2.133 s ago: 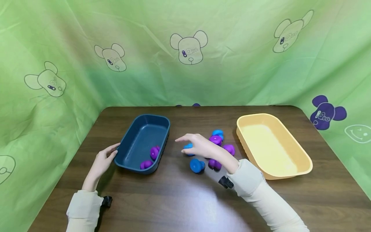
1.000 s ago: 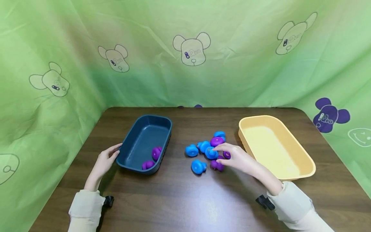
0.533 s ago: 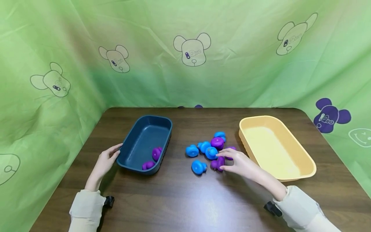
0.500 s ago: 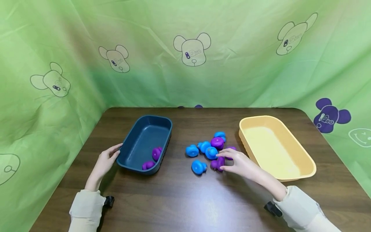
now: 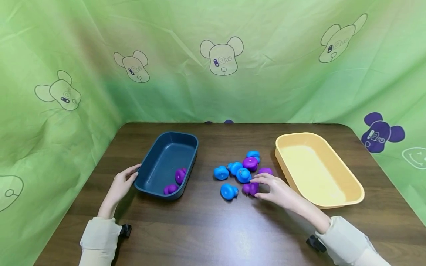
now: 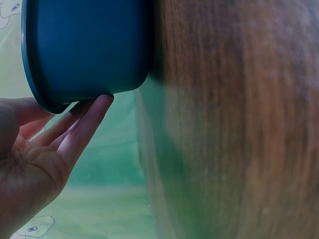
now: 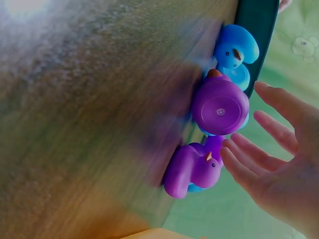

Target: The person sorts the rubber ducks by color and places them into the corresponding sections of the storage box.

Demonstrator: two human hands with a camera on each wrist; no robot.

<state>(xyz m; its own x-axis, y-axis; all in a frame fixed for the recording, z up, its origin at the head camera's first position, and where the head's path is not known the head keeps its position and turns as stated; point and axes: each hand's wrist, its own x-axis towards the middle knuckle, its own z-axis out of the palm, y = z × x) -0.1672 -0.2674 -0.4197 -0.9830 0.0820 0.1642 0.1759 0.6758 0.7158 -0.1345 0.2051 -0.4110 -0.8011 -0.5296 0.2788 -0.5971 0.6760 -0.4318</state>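
Observation:
My left hand touches the near left side of the dark blue bin with extended fingers; in the left wrist view the fingertips lie against its outer wall. Two purple rubber ducks lie inside. My right hand is at a purple duck on the table, thumb and fingers spread apart around its right side. In the right wrist view a purple duck shows its flat base, close to the fingers, which grip nothing. Beside it are a blue duck and another purple duck.
Several blue ducks and purple ducks lie clustered on the brown wooden table. A yellow bin with no ducks in it stands at the right. Green cloth hangs behind the table.
My right hand has moved right, from above the blue ducks to the purple duck at the cluster's near right, its fingers spread around it. The left hand has stayed at the bin.

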